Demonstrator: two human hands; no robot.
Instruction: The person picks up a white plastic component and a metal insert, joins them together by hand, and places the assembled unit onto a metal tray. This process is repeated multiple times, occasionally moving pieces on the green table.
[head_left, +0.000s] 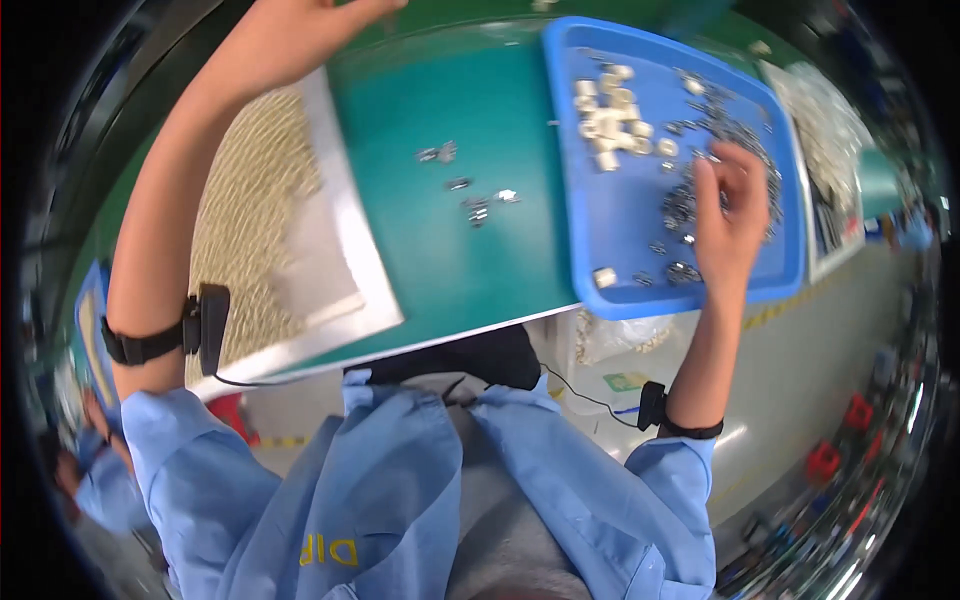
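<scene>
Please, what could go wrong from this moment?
Loose metal pieces lie on the green tabletop; a careless brush could scatter them. In the blue tray, some cream pieces lie close to dark metal parts, so the right hand there might mix them. The left armband's cable hangs loosely and could catch on something.

Left hand (pixel 283 45) stretched far forward; right fingers (pixel 743 160) curled.

Parts (pixel 608 125) in right tray (pixel 612 235), pieces (pixel 477 210) between, strands (pixel 245 220) left
</scene>
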